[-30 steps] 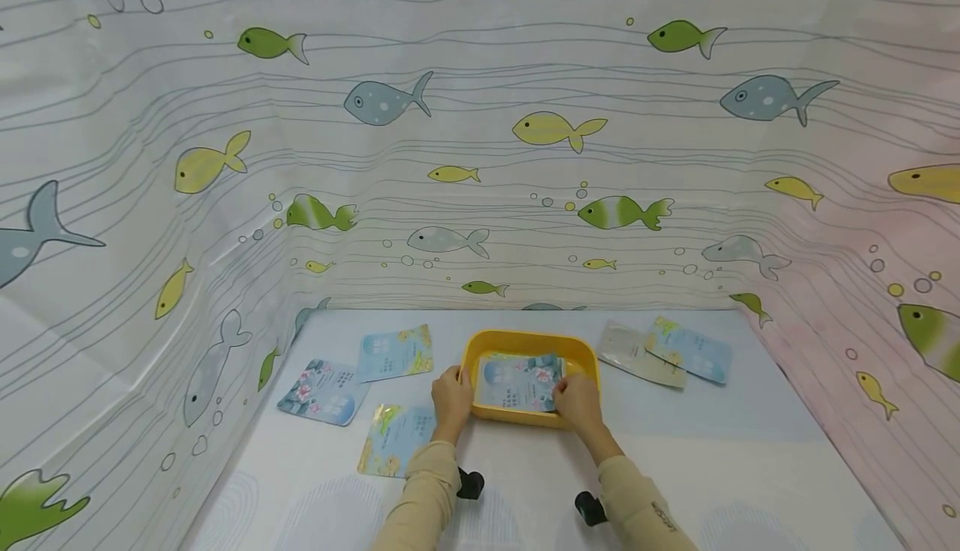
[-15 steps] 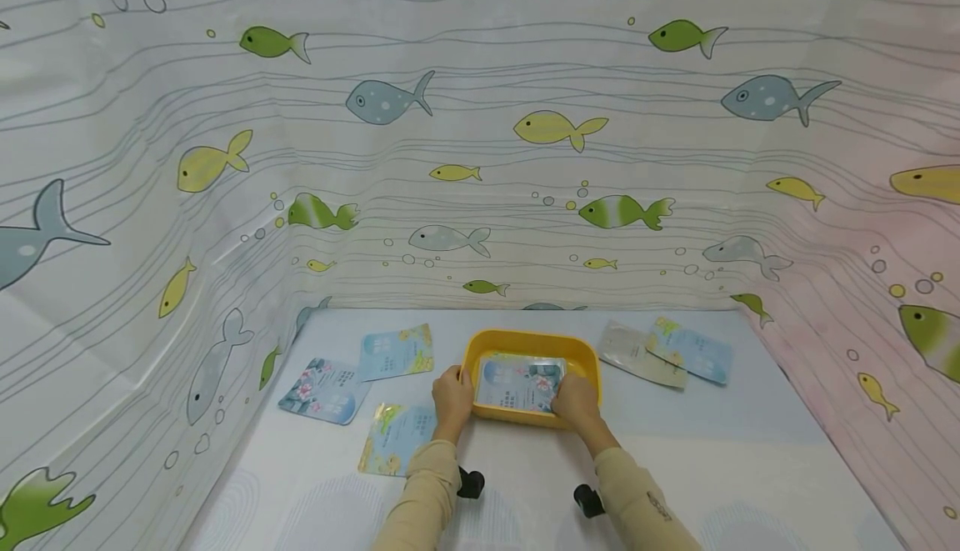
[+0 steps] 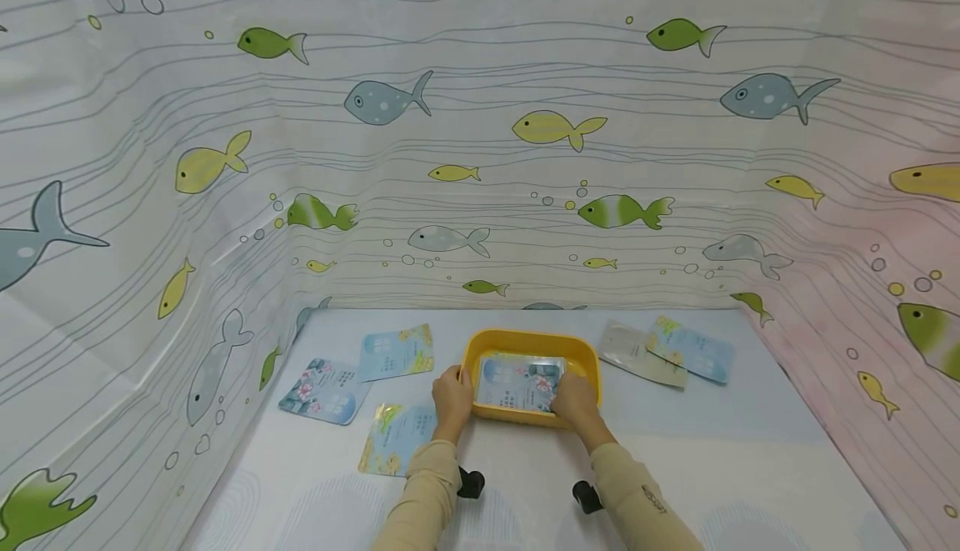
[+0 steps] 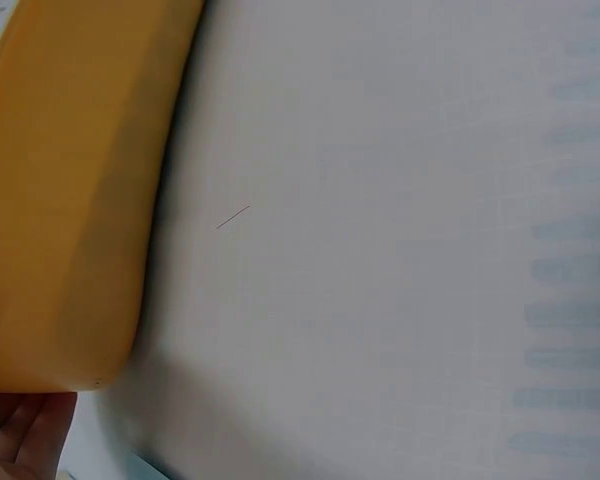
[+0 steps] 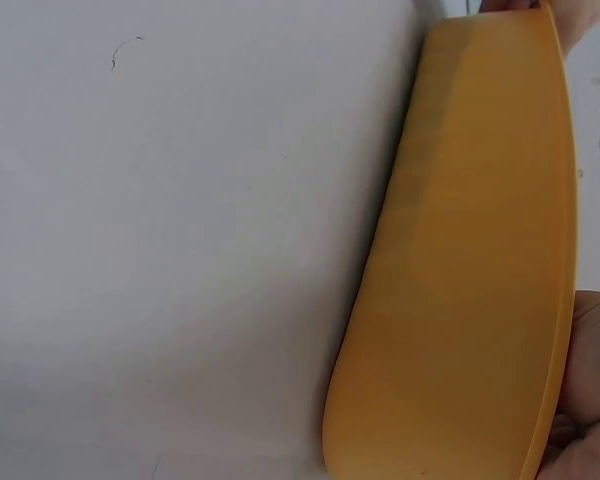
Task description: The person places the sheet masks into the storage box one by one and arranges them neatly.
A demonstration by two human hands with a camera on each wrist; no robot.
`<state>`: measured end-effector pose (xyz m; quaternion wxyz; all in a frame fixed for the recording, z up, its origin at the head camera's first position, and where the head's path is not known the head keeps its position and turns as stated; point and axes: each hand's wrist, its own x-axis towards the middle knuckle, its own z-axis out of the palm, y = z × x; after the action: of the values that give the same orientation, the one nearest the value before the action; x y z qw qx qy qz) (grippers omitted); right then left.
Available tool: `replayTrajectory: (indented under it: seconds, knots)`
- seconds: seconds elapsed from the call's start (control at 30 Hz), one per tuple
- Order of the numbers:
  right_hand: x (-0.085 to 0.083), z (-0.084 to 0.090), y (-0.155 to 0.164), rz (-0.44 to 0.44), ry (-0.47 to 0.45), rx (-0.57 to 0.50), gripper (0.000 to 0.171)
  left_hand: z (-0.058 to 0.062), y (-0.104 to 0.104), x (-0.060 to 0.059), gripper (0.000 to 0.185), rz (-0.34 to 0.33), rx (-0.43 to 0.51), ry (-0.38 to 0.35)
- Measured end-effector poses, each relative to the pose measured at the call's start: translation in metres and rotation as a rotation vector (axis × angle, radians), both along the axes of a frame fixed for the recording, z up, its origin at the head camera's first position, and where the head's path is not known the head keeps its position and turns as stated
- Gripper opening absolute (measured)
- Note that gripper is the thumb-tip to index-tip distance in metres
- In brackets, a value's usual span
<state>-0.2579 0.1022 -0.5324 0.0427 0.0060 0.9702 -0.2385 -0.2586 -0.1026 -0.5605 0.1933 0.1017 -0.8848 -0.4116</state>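
On the pale table (image 3: 525, 484) the yellow tray (image 3: 531, 341) sits centred, a sachet (image 3: 520, 383) lying inside it, the left hand (image 3: 452, 399) curled round its left rim and the right hand (image 3: 576, 399) resting curled over its near right rim and the sachet's edge.

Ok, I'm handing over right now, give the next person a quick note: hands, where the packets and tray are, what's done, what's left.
Left hand holds the near left rim of the yellow tray. Right hand is at the tray's near right corner, fingers on the packet in the tray.
Done: that one packet lies flat inside the tray.
Left on the table: three packets to the tray's left, a blue one, a flowered one and a near one; two overlapping to its right, a pale one and a blue-green one.
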Motion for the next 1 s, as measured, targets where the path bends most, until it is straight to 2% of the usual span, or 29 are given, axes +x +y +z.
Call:
replayTrajectory:
  seconds: [0.43,0.6,0.7,0.83,0.93,1.0]
  knots:
    - [0.0,0.004,-0.001,-0.009,-0.027,0.009,0.027,0.0,0.001,0.0,0.021,0.001,0.004,0.003]
    - [0.004,0.003,0.002,-0.021,-0.003,-0.067,0.019,0.0,0.001,0.001,0.022,0.005,0.017,-0.01]
    - [0.008,0.002,0.009,0.003,0.071,-0.162,0.018,0.0,0.001,0.001,0.021,0.006,0.014,-0.008]
    - [0.011,0.002,0.021,0.046,0.269,-0.287,0.018,0.002,0.001,0.001,0.022,0.01,0.016,-0.007]
    - [0.01,0.003,0.034,0.02,0.403,-0.356,0.016,0.003,0.001,0.001,0.022,0.011,0.018,-0.011]
    - [0.008,0.005,0.044,-0.017,0.449,-0.382,0.016,0.003,0.001,0.001,0.022,0.008,0.016,-0.009]
